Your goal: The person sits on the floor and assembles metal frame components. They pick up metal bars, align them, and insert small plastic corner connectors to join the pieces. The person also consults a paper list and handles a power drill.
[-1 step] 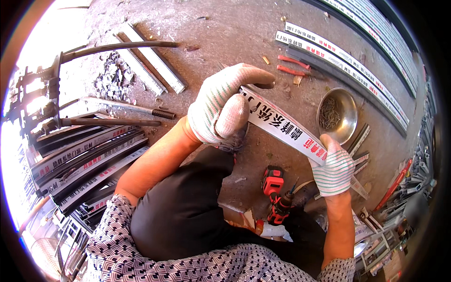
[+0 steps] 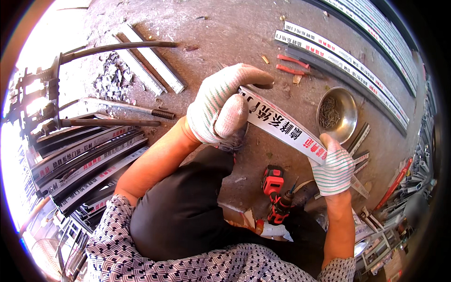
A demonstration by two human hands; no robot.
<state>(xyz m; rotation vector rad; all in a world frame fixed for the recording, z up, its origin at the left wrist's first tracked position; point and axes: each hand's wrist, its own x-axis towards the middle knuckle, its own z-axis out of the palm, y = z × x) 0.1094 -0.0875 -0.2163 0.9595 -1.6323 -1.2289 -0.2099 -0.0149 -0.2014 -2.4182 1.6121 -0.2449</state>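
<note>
A short, straight profile [image 2: 282, 126] with a white printed film slants down to the right between my hands. My left hand [image 2: 220, 105], in a white knitted glove with green stripes, grips its upper end. The thumb crosses that end and the fingers bend over it. In a matching glove, my right hand [image 2: 333, 170] closes round the lower end, thumb along the near edge; its other fingers are partly hidden. Just beyond the right hand sits a metal bowl [image 2: 348, 110] holding many screws [image 2: 329, 113]. A red and black cordless drill [image 2: 273, 181] lies below the profile.
Red-handled pliers [image 2: 292, 68] lie on the floor near long film-covered profiles [image 2: 347, 61]. Stacked dark profiles [image 2: 89, 164] and a metal rack [image 2: 57, 89] stand at left. Small metal offcuts [image 2: 112, 77] are heaped beside two loose profiles [image 2: 155, 58]. More metal pieces crowd the right edge.
</note>
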